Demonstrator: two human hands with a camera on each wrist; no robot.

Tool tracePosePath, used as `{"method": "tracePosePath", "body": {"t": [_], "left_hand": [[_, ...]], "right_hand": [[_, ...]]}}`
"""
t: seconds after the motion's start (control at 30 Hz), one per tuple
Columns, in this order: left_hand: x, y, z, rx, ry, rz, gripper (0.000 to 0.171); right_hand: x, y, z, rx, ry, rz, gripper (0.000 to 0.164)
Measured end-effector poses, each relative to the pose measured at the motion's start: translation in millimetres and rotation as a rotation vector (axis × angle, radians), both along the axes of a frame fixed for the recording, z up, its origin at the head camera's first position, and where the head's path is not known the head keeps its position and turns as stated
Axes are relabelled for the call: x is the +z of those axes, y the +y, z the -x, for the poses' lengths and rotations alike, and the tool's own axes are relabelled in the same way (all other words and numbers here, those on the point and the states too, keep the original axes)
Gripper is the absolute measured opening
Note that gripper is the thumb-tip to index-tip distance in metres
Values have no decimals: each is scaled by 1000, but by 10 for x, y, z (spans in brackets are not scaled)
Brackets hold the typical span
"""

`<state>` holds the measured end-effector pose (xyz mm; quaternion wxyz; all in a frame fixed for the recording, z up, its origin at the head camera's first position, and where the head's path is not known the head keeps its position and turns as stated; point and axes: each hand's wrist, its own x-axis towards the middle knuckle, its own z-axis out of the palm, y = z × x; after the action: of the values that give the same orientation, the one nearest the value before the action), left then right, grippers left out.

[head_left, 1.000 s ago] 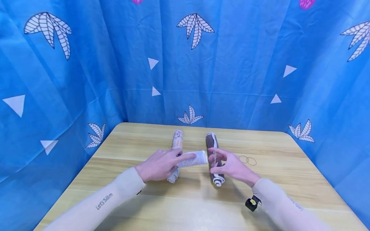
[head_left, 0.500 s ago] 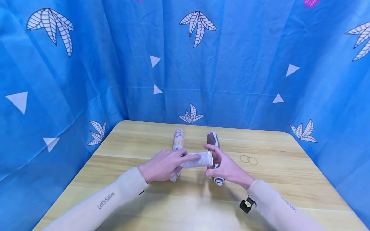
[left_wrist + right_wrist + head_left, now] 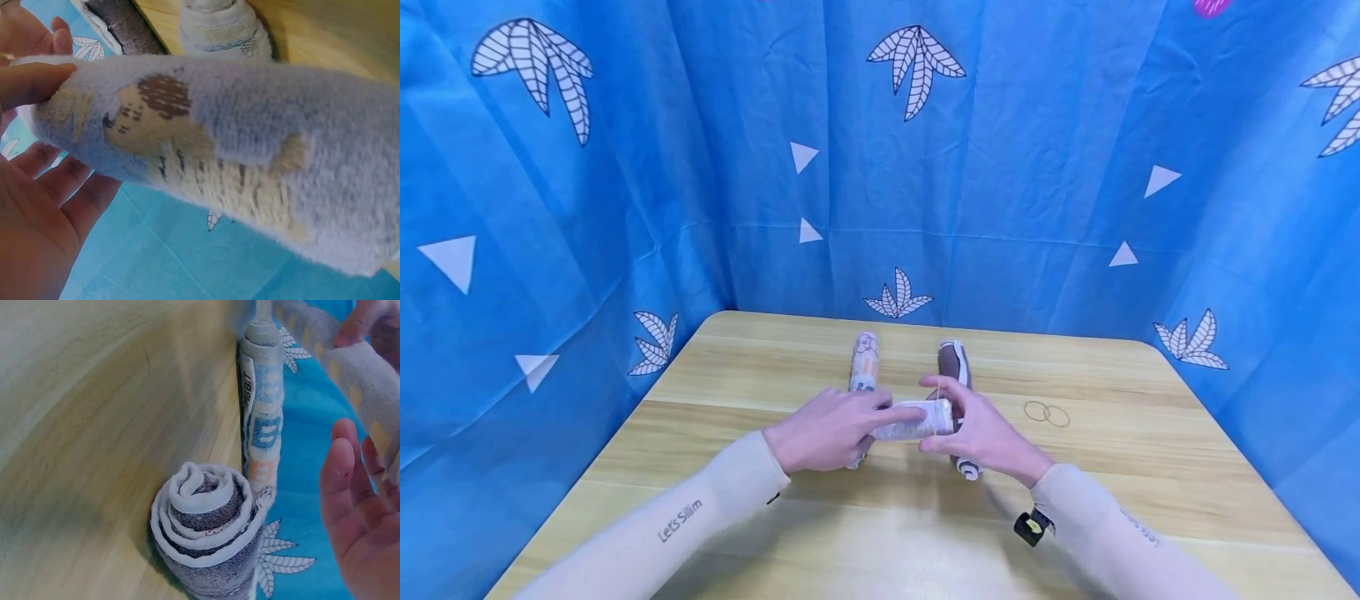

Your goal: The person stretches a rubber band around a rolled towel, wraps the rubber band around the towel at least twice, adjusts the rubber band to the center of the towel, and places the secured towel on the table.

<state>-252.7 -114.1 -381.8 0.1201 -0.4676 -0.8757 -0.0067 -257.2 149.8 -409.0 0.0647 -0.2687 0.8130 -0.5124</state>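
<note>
My left hand [image 3: 831, 427] grips a rolled pale-lilac towel [image 3: 902, 427], held sideways above the table, its index finger lying along the roll. The left wrist view shows an animal pattern on this towel [image 3: 244, 150]. At the roll's right end, my right hand [image 3: 988, 433] holds a thin rubber band [image 3: 937, 390] stretched between spread, bent fingers and thumb. The band now stands around that end of the towel. Behind the hands lie two more rolls: a white printed towel [image 3: 865, 362] and a brown towel [image 3: 953, 362] with white edging, each partly hidden.
Two overlapping rubber bands [image 3: 1047, 413] lie on the wooden table [image 3: 1135, 467] to the right of my right hand. A blue patterned curtain [image 3: 1015, 167] hangs around the table's back and sides.
My right hand has moved left and brought the stretched rubber band over the right end of the lilac towel. The left hand has shifted slightly right with the roll. The other rolls stay put.
</note>
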Motion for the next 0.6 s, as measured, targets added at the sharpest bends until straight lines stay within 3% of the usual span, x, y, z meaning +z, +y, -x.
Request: {"method": "tracePosePath", "body": {"t": [0.13,0.3,0.43,0.6], "left_hand": [[17,51,2,0,1,12,75],[2,124,7,2,11,17,80],[-24,169,3,-18,36,-18,75],[-63,203,0,-15,-6,-118,58]], "right_hand": [[-20,-62,-2,-5,89,-65,81],[-13,-100,-11,-21,137,-102,81],[29,-99,-13,-24,112,-82,81],[59,-97,-11,-35,83,-73,81]]}}
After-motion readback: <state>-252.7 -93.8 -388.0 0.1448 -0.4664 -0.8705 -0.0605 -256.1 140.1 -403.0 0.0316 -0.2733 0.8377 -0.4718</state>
